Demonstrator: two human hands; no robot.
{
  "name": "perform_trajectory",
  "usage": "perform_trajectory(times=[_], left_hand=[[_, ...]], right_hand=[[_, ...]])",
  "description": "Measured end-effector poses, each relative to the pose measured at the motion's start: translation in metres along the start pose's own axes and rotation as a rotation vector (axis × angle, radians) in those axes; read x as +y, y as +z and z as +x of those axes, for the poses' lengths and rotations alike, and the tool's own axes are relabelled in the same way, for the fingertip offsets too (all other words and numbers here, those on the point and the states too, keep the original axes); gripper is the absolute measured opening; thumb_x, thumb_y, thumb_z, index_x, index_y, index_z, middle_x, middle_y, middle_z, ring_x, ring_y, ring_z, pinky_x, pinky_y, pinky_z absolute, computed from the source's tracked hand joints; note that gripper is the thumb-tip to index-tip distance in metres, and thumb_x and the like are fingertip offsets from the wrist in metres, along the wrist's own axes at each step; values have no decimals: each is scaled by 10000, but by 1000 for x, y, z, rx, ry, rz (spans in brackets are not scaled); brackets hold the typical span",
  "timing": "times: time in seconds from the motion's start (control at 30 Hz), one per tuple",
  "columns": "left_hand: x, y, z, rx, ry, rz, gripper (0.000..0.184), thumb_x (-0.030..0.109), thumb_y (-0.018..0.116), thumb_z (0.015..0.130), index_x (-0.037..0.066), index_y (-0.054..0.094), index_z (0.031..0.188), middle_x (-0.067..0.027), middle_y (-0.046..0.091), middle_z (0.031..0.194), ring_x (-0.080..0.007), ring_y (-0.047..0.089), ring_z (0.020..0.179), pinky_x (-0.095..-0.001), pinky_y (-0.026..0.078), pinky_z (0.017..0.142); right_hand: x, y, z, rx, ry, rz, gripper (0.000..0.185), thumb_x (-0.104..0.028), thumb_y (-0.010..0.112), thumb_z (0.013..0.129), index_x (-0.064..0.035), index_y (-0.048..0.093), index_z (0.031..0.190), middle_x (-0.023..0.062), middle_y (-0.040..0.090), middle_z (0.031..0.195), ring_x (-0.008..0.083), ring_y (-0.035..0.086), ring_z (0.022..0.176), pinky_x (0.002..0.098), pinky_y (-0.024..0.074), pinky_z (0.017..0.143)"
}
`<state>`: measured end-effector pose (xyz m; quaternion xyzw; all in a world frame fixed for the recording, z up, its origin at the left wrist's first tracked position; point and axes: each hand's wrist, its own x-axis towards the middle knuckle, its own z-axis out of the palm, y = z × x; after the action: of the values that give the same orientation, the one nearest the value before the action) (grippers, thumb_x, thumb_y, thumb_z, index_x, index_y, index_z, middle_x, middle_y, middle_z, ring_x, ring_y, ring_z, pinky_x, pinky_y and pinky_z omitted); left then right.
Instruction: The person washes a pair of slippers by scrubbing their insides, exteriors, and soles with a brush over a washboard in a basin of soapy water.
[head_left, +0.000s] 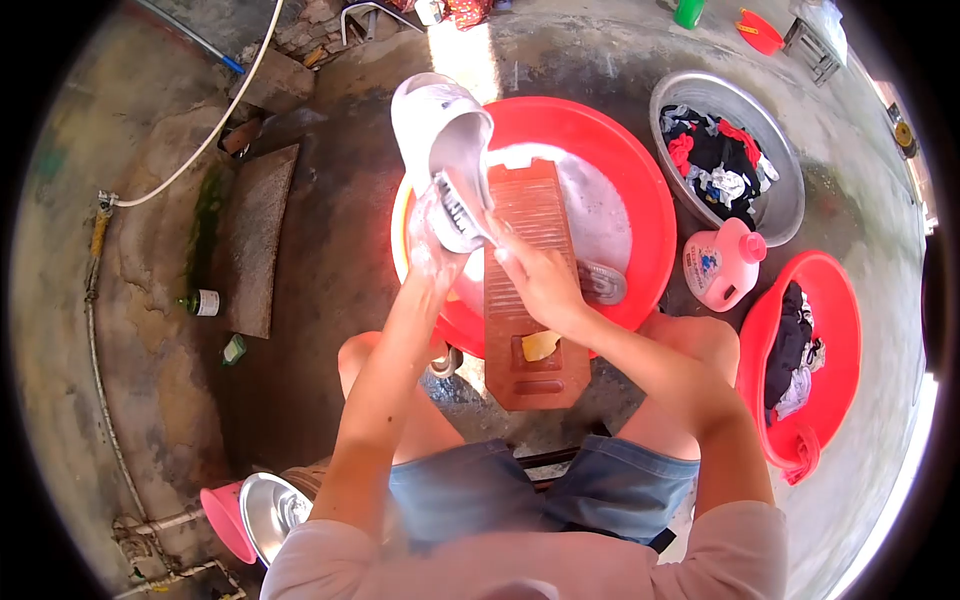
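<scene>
A white slipper (412, 125) is held up over the left part of a large red basin (640, 190) with sudsy water. My left hand (437, 240) grips its lower end from the left. My right hand (535, 275) is closed at the slipper's right edge; a brush with dark and white bristles (455, 212) shows inside the slipper, and which hand holds it is unclear. A brown washboard (535, 380) leans in the basin, with a yellow soap piece (541, 346) on its lower end. Right of the board lies a greyish shoe (602, 283), partly hidden.
A metal basin (790, 200) of clothes stands at the upper right, near a pink jug (722, 265). Another red basin (845, 340) holds clothes at right. A green bottle (203, 303) and a stone slab (265, 240) are at left, metal and pink bowls (225, 520) lower left.
</scene>
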<state>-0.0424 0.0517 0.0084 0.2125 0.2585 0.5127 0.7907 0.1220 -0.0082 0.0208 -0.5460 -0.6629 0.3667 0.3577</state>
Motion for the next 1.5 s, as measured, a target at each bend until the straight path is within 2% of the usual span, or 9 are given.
perform_trajectory(times=[0.27,0.37,0.47,0.73,0.87,1.0,1.2,1.33,1.5], left_hand=[[-52,16,-25,72,-157,234,623,223,628,800,60,366,1340,-149,486,1272,-288,533,1114,-485,463,913],[-65,10,-18,-17,208,718,681,85,686,749,41,356,1343,-137,485,1265,-268,516,1131,-405,480,890],[-32,-15,-12,-44,-203,594,709,18,710,690,-5,380,1316,-175,474,1272,-305,490,1162,-435,481,905],[28,-8,-21,18,-372,147,803,612,548,793,65,368,1353,-190,448,1329,-399,459,1186,-647,429,855],[25,-14,-22,168,-358,492,513,235,635,826,16,466,1258,-137,560,1202,-280,539,1114,-478,469,913],[35,-32,-14,321,-19,421,415,140,591,863,-20,468,1226,-147,568,1169,-273,570,1073,-435,504,883],[-26,-13,-12,310,56,360,480,107,616,841,32,419,1272,-105,533,1188,-262,536,1095,-447,486,926],[-22,10,-26,-87,-219,91,837,497,637,776,90,254,1399,-157,352,1377,-374,368,1259,-617,377,958],[-16,16,-26,-364,-490,-292,913,708,538,723,259,192,1438,-147,264,1449,-460,313,1276,-797,258,864]], right_hand=[[25,-20,50,408,90,91,264,-231,445,948,-9,563,1030,230,616,782,361,601,691,397,458,654],[31,-23,39,206,285,419,222,-230,516,895,-33,610,934,202,609,729,394,598,707,437,471,648],[52,-47,29,38,-410,-397,193,-231,540,873,-59,618,913,182,611,724,354,605,682,428,475,623],[47,-74,16,-176,-637,-703,101,-223,623,774,-132,585,796,84,604,721,272,606,593,395,479,546],[44,-82,12,-211,-697,-739,89,-230,612,793,-145,587,799,74,576,673,258,600,564,390,476,531],[60,-109,10,-95,-395,-657,323,-322,571,861,-273,607,1178,102,637,718,271,596,565,394,471,533],[16,-63,23,19,310,593,391,-194,615,874,-38,535,1224,-53,452,639,27,350,474,213,283,413],[9,-61,30,-5,367,527,213,-259,623,864,-71,530,900,-58,374,561,17,329,454,176,253,395],[24,-63,40,-234,68,549,310,-175,662,827,-25,562,1080,-18,508,754,43,435,638,211,340,541]])
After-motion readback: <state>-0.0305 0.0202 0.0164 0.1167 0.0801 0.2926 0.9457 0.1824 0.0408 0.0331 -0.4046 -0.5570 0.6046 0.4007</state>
